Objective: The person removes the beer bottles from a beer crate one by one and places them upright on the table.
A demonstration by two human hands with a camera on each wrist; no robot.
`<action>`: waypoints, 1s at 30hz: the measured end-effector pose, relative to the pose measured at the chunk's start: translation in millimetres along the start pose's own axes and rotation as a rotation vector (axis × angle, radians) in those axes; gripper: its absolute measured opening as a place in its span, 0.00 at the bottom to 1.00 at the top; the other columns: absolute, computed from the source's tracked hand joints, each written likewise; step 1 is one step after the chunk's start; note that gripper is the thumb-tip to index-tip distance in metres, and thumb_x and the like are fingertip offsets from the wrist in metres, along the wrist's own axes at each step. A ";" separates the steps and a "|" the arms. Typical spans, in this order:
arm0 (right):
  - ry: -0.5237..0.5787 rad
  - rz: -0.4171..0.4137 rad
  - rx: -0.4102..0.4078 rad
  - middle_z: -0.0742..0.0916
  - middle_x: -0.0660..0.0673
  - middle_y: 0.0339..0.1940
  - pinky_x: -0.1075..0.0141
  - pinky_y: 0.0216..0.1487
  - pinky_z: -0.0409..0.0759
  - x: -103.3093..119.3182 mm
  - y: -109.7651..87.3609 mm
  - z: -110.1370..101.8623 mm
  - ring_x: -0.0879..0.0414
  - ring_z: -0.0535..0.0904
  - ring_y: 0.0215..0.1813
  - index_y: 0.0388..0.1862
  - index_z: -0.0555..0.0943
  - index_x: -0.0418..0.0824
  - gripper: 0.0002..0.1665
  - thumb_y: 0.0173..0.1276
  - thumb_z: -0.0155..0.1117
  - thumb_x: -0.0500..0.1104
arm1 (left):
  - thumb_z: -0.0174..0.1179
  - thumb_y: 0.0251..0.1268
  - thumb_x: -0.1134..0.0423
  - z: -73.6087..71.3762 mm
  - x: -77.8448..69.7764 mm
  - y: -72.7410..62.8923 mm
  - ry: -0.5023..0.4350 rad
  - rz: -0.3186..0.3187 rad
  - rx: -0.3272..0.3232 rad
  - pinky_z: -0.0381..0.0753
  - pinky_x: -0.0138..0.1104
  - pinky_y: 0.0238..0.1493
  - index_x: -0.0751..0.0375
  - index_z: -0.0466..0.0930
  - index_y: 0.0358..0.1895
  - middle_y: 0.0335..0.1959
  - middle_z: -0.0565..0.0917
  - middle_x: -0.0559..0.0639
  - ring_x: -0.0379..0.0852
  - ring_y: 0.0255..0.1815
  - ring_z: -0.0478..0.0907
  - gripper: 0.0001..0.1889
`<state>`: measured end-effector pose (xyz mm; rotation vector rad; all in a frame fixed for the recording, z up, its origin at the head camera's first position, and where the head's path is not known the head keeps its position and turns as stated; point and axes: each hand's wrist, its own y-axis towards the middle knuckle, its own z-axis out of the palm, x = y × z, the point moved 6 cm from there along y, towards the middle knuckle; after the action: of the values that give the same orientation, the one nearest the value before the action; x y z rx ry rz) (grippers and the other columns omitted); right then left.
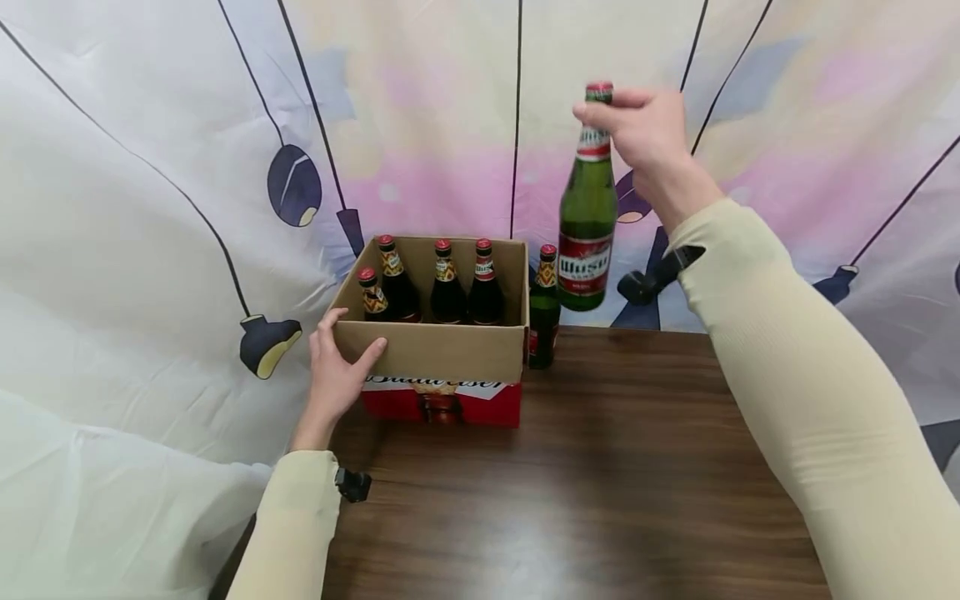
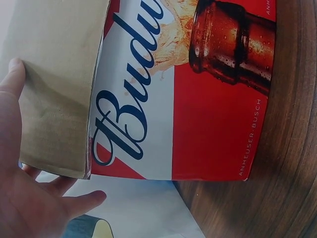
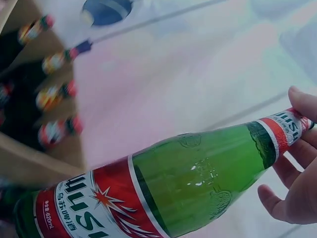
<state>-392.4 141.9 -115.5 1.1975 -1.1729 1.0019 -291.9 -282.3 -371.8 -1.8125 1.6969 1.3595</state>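
My right hand (image 1: 652, 137) pinches a bottle (image 1: 587, 221) by its neck, up and right of the box (image 1: 431, 350). My left hand (image 1: 336, 375) grips the box's near left corner. If my pinch slips, the bottle could fall and hit the other bottle (image 1: 545, 312) beside the box.

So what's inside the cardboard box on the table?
Four bottles with red caps show in the head view. The front of the box hides their bases and anything lower behind it.
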 end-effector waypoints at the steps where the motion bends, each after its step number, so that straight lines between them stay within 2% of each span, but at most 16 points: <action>1: -0.010 0.017 -0.001 0.87 0.52 0.63 0.63 0.73 0.67 -11.6 1.0 -4.9 0.60 0.75 0.66 0.63 0.87 0.49 0.29 0.62 0.83 0.47 | 0.70 0.70 0.53 -0.6 0.6 0.4 0.006 0.000 0.000 0.62 0.62 0.73 0.49 0.55 0.80 0.76 0.57 0.69 0.66 0.74 0.59 0.41; 3: -0.042 0.042 -0.011 0.87 0.51 0.61 0.61 0.66 0.74 -36.2 2.4 -15.0 0.59 0.79 0.59 0.65 0.86 0.48 0.31 0.63 0.83 0.47 | 0.70 0.70 0.53 -0.5 2.4 0.5 0.011 -0.005 0.007 0.63 0.62 0.72 0.49 0.55 0.80 0.76 0.57 0.70 0.66 0.74 0.59 0.42; 5: -0.084 0.047 -0.009 0.87 0.48 0.62 0.60 0.61 0.76 -59.6 3.1 -22.8 0.57 0.80 0.56 0.66 0.86 0.47 0.31 0.64 0.81 0.48 | 0.70 0.70 0.52 -0.2 4.2 -1.5 0.013 -0.010 0.017 0.63 0.62 0.72 0.48 0.55 0.80 0.76 0.56 0.70 0.66 0.74 0.59 0.42; 7: -0.147 0.042 -0.006 0.84 0.47 0.66 0.58 0.66 0.75 -79.9 3.2 -28.4 0.56 0.78 0.61 0.68 0.84 0.45 0.32 0.66 0.79 0.50 | 0.70 0.70 0.52 -0.7 6.6 -4.9 0.010 -0.019 0.020 0.62 0.62 0.72 0.48 0.55 0.80 0.77 0.56 0.69 0.66 0.75 0.59 0.42; 11: -0.270 0.027 0.019 0.80 0.42 0.74 0.53 0.80 0.64 -110.5 3.3 -31.9 0.52 0.68 0.76 0.71 0.82 0.42 0.35 0.68 0.77 0.52 | 0.70 0.70 0.52 -4.3 9.3 -11.8 0.003 -0.042 0.002 0.62 0.62 0.73 0.49 0.55 0.80 0.77 0.56 0.68 0.66 0.75 0.59 0.42; 13: -0.296 0.028 0.026 0.80 0.40 0.74 0.52 0.79 0.65 -121.9 4.0 -31.5 0.50 0.67 0.76 0.71 0.81 0.42 0.35 0.69 0.77 0.53 | 0.70 0.70 0.52 -6.0 9.3 -13.5 0.005 -0.051 -0.007 0.61 0.62 0.74 0.48 0.54 0.80 0.77 0.56 0.68 0.66 0.75 0.59 0.42; 19: -0.313 0.051 0.042 0.81 0.40 0.71 0.58 0.62 0.77 -154.3 7.6 -28.0 0.54 0.74 0.64 0.72 0.81 0.42 0.34 0.71 0.75 0.52 | 0.69 0.71 0.48 -7.1 7.2 -15.0 0.014 -0.052 0.005 0.61 0.64 0.74 0.46 0.53 0.81 0.78 0.55 0.67 0.66 0.76 0.59 0.43; 22: -0.313 0.076 0.067 0.81 0.40 0.73 0.56 0.64 0.80 -170.9 7.9 -23.6 0.52 0.76 0.66 0.73 0.80 0.43 0.34 0.71 0.75 0.51 | 0.70 0.70 0.50 -7.7 8.9 -16.4 0.017 -0.058 -0.002 0.62 0.63 0.74 0.47 0.54 0.80 0.77 0.56 0.67 0.66 0.75 0.59 0.42; 26: -0.276 0.100 0.059 0.82 0.38 0.73 0.51 0.71 0.78 -187.2 8.2 -20.0 0.48 0.77 0.71 0.74 0.79 0.43 0.34 0.72 0.74 0.50 | 0.70 0.70 0.49 -6.9 10.3 -16.6 0.017 -0.066 0.002 0.63 0.62 0.74 0.45 0.54 0.80 0.77 0.56 0.66 0.65 0.75 0.59 0.42; 30: -0.270 0.111 0.027 0.83 0.39 0.72 0.55 0.66 0.81 -197.9 9.5 -17.2 0.49 0.78 0.68 0.74 0.79 0.42 0.34 0.72 0.74 0.50 | 0.69 0.71 0.47 -6.5 9.6 -14.7 0.011 -0.066 0.006 0.63 0.64 0.75 0.44 0.53 0.81 0.77 0.56 0.66 0.65 0.75 0.60 0.43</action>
<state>-427.9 166.0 -309.7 1.3306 -1.4541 0.9618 -277.5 -289.4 -381.4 -1.8589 1.6302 1.3189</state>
